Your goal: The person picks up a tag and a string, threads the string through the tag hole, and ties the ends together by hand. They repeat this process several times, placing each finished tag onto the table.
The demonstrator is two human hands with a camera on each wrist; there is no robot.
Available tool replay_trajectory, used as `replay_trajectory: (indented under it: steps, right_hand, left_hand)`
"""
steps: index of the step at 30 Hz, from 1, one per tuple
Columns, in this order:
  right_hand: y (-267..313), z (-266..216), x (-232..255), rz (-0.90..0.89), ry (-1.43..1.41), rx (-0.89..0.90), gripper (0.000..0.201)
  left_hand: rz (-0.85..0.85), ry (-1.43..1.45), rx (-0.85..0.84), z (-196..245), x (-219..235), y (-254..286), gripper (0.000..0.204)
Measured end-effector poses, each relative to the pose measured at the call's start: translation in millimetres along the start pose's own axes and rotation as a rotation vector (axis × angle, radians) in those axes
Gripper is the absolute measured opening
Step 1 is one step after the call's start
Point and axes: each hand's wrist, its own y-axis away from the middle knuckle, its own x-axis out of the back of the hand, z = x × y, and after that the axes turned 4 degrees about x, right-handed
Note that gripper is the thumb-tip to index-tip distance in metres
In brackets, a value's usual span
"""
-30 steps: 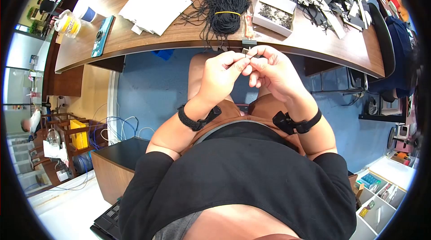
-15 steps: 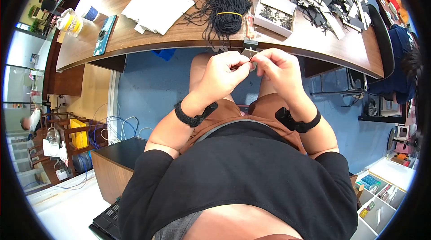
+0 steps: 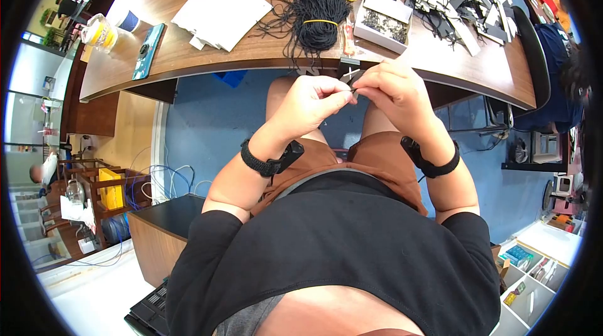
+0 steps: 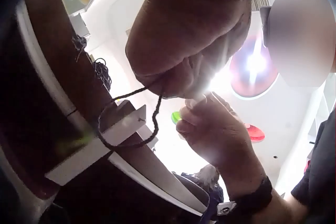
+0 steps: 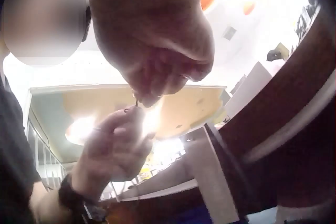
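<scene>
Currently: left hand [image 3: 311, 105] and right hand [image 3: 394, 92] together above the lap, fingertips pinching one black cord [image 4: 152, 121] looped through a white card tag [image 4: 97, 145]. Since a second ago both hands have risen nearer the worktop [image 3: 251, 53] edge; threading appears nearly finished. Cord bundle [image 3: 312, 12] beyond the hands.

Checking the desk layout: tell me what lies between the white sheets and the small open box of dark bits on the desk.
In the head view, a bundle of black cords with a yellow band lies between the white sheets and the small open box.
</scene>
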Motion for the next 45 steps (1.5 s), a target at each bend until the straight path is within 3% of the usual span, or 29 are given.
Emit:
replay_trajectory:
  steps: [2, 3, 5, 7, 8, 10, 13, 16, 19, 22, 26, 27, 30, 33, 36, 39, 42, 43, 45]
  right_hand:
    - [5.7, -4.2, -4.1, 0.019, -0.187, -0.187, 0.013]
    - [8.2, -3.7, -6.6, 0.043, -0.123, -0.174, 0.013]
    - [12.5, -2.2, -10.7, 0.089, 0.006, -0.15, 0.014]
    - [9.9, -4.3, -9.0, 0.133, 0.216, 0.059, 0.018]
    - [9.8, -5.5, -8.6, 0.156, 0.321, 0.162, 0.021]
    - [14.6, -5.0, -11.1, 0.134, 0.368, 0.182, 0.02]
    - [20.8, -4.2, -17.3, 0.149, 0.389, 0.202, 0.016]
    - [24.6, -7.9, -21.4, 0.11, 0.348, 0.211, 0.018]
    - [21.8, -11.5, -23.0, 0.079, 0.335, 0.22, 0.018]
    - [18.0, -13.1, -18.6, 0.075, 0.261, 0.166, 0.016]
    - [20.0, -8.8, -23.5, 0.225, 0.026, -0.121, 0.012]
    - [18.6, -9.4, -23.8, 0.223, -0.033, -0.156, 0.011]
    - [19.3, -5.6, -24.3, 0.2, -0.022, -0.139, 0.01]
    - [24.6, -4.6, -25.0, 0.121, -0.187, -0.29, 0.009]
    - [23.9, -6.8, -19.8, -0.016, -0.081, -0.198, 0.011]
    - [25.0, -11.5, -17.3, -0.076, -0.089, -0.223, 0.015]
    - [26.3, -10.7, -19.4, -0.079, -0.311, -0.381, 0.013]
    - [26.5, -8.2, -20.6, -0.107, -0.495, -0.506, 0.013]
    - [27.8, -2.3, -22.2, -0.158, -0.864, -0.754, 0.014]
  left_hand:
    - [0.039, -0.019, -0.066, 0.7, -3.9, 0.9, 0.014]
    - [0.058, -0.028, -0.1, 0.7, -5.9, 0.3, 0.013]
    - [0.28, -0.343, -0.321, -3.0, -8.3, -2.3, 0.012]
    - [0.437, -0.582, -0.49, -10.9, -5.0, -3.4, 0.011]
    - [0.409, -0.515, -0.394, -16.6, -3.7, -2.1, 0.012]
    - [0.353, -0.382, -0.205, -22.9, -3.0, -0.1, 0.016]
    - [0.22, 0.384, 0.112, -14.6, -2.5, 0.8, 0.017]
    - [0.12, 0.742, 0.188, -12.4, -6.1, -0.6, 0.015]
    - [0.003, 0.862, 0.242, -16.5, -9.1, -2.5, 0.011]
    - [0.178, 0.499, 0.144, -20.2, -17.0, -1.0, 0.011]
    - [0.293, -0.006, -0.261, -21.9, -24.2, 0.1, 0.011]
    - [0.246, -0.145, -0.198, -22.3, -20.4, 3.0, 0.012]
    - [0.18, -0.011, -0.062, -19.3, -17.0, 3.3, 0.014]
    - [0.105, 0.132, -0.039, -22.2, -16.2, -0.3, 0.011]
    - [0.047, 0.304, 0.011, -28.3, -18.0, 0.6, 0.008]
    - [0.132, 0.203, -0.014, -30.9, -21.8, 3.4, 0.008]
    - [0.328, -0.501, -0.405, -21.9, -27.5, 7.0, 0.01]
    - [0.394, -0.567, -0.52, -19.5, -29.8, 4.6, 0.01]
    - [0.397, -0.606, -0.557, -18.6, -29.4, 4.8, 0.01]
